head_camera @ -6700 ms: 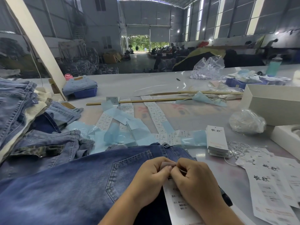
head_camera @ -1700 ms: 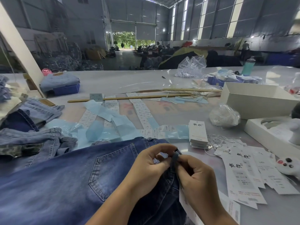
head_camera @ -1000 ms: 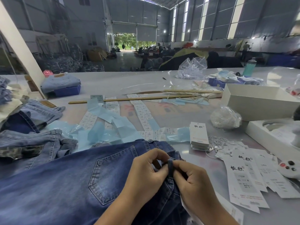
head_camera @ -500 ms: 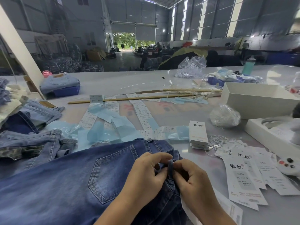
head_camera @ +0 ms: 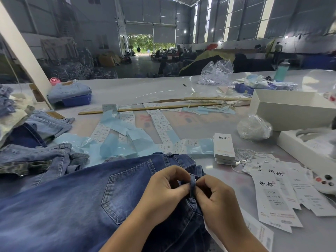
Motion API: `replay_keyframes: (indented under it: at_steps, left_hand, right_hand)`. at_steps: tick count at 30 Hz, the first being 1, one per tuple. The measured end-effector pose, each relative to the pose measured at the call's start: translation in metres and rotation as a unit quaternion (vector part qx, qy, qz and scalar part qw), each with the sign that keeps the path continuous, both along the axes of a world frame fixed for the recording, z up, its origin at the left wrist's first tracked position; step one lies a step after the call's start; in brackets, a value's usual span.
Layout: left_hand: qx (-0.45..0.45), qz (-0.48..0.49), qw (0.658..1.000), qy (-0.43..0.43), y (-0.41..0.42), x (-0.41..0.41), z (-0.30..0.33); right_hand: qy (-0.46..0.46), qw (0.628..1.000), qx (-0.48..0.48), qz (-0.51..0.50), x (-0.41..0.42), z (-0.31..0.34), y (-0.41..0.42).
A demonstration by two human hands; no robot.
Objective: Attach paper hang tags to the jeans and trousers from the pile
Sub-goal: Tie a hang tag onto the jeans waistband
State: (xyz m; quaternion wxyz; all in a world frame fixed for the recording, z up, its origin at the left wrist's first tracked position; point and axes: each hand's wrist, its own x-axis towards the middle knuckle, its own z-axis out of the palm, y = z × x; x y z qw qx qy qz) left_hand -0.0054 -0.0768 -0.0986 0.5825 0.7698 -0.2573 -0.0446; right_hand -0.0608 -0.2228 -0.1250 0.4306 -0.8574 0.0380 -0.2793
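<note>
A pile of jeans (head_camera: pixel 27 142) is seen at the left edge of the table (head_camera: pixel 145 91), and one pair of blue jeans (head_camera: pixel 72 206) is spread across the near side. Its belt loop (head_camera: pixel 192 185) is pinched from either side by the curled fingers of the left hand (head_camera: pixel 163 193) and the right hand (head_camera: pixel 218 202). A hang tag (head_camera: pixel 258 231) is partly hidden under the right wrist, and loose hang tags (head_camera: pixel 276 197) are scattered further right.

Dark blue jeans (head_camera: pixel 76 206) are spread back pocket up on the worktop (head_camera: pixel 209 128), a belt loop (head_camera: pixel 192 185) is pinched upright, a white hang tag (head_camera: pixel 258 231) lies partly beneath, and loose tags (head_camera: pixel 274 197) are fanned alongside.
</note>
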Motion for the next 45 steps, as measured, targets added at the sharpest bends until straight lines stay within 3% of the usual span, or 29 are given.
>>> replay_keyframes:
  at_steps: [10, 18, 28, 32, 40, 45]
  left_hand:
    - [-0.08, 0.035, 0.994, 0.064, 0.0, 0.0, -0.001]
    - [-0.007, -0.019, 0.999, 0.039, 0.001, -0.005, -0.002]
    - [0.037, -0.001, 0.998, -0.042, -0.001, -0.007, -0.006]
    - [0.046, 0.015, 0.997, -0.055, -0.004, -0.007, -0.008]
    - [0.049, 0.032, 0.995, -0.075, -0.006, -0.013, -0.008]
    - [0.05, 0.035, 0.995, -0.076, -0.006, -0.014, -0.009]
  right_hand:
    - [0.005, 0.995, -0.066, -0.069, -0.004, 0.001, 0.002]
    - [0.141, 0.977, -0.144, -0.066, -0.011, 0.01, 0.005]
    - [0.255, 0.962, -0.064, 0.077, -0.013, 0.026, -0.012]
    - [0.309, 0.94, -0.07, 0.129, -0.015, 0.035, -0.019]
    - [0.28, 0.942, -0.128, 0.132, -0.016, 0.035, -0.019]
    - [0.299, 0.925, -0.176, 0.156, -0.019, 0.035, -0.02]
